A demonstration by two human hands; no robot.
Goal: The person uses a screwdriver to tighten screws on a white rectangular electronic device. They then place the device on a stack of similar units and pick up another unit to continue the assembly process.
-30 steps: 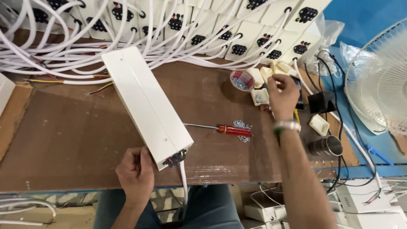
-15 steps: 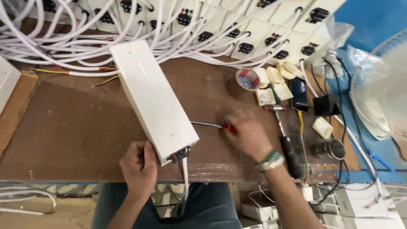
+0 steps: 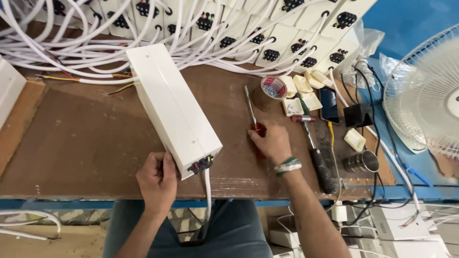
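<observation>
we are gripping the near end of the long white box [image 3: 174, 110] with our left hand [image 3: 157, 180], while our right hand [image 3: 271, 142] is closing around the red-handled screwdriver [image 3: 252, 112] on the brown table [image 3: 81, 143].

Electrical assembly workshop: worn workbench [image 3: 71, 143], piled white cables [image 3: 71, 57], hammer [image 3: 313, 143].

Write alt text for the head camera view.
A person's right hand grips a red-handled screwdriver on a brown workbench, while the left hand steadies a long white box. White cables with sockets pile behind; a hammer lies to the right.
</observation>
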